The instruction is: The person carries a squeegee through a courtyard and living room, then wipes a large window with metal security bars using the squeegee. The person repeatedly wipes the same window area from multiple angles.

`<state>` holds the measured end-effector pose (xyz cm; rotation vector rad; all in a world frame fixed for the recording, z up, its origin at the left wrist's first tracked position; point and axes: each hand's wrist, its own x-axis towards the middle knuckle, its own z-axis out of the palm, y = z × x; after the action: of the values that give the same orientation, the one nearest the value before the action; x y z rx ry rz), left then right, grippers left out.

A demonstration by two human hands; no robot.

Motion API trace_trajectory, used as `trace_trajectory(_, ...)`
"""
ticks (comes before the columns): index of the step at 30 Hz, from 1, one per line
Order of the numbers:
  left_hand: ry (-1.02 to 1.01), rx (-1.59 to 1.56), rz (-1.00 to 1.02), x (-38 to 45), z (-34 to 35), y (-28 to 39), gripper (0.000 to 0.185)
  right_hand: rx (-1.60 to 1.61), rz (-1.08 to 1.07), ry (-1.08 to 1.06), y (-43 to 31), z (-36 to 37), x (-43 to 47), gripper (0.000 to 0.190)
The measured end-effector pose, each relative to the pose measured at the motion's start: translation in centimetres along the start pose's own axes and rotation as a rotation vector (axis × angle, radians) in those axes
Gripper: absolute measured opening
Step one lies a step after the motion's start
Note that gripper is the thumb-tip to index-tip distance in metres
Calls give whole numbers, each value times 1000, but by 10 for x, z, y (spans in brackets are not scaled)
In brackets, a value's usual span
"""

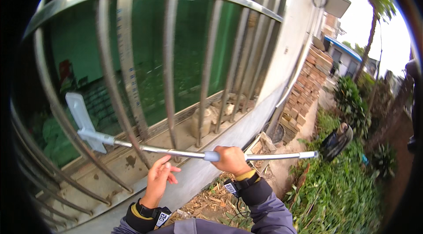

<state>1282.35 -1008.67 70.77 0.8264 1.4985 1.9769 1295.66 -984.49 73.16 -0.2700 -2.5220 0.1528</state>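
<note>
A window squeegee with a metal telescopic pole (276,156) reaches from the right through the metal window bars (170,69). My right hand (231,159) is closed around the pole beside its pale blue collar. Just below the pole, left of that collar, my left hand (160,176) has its fingers apart; its index fingertip is near or touching the pole. The pale blue squeegee head (86,123) is behind the bars at the left, in front of the green-tinted window glass (188,52). Whether its blade touches the glass, I cannot tell.
On the window sill (155,138) stand a dusty jar (201,122) and some rubble. A brick stack (304,85) leans along the wall at right. Near the wall's foot are a dark round container (277,131) and debris. Green plants (333,184) and dry leaves (211,201) cover the ground.
</note>
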Motion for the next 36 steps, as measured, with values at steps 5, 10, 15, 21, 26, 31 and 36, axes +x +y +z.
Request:
trace_trajectory(5,120,-184,-85,19,9,-21,28,-20,37,-10,14,5,-8,20)
trace_trajectory(10,163,-184,-97,28,12,-26,24,11,48,-20,20,9,-11,20)
trace_trajectory(15,198,-136,-64,34,10,-23,25,25,50,-13,20,14,-8,19)
trace_trajectory(21,224,-114,-4,35,9,-24,27,8,-10,20,15,6,-5,18)
trace_trajectory(26,190,-65,-30,33,11,-23,28,15,-104,-3,14,-10,4,20)
trace_trajectory(31,154,-144,-43,41,18,-17,30,182,-96,-92,17,-22,15,39)
trace_trajectory(36,73,-233,68,54,20,-11,27,135,-19,-81,17,-28,28,44)
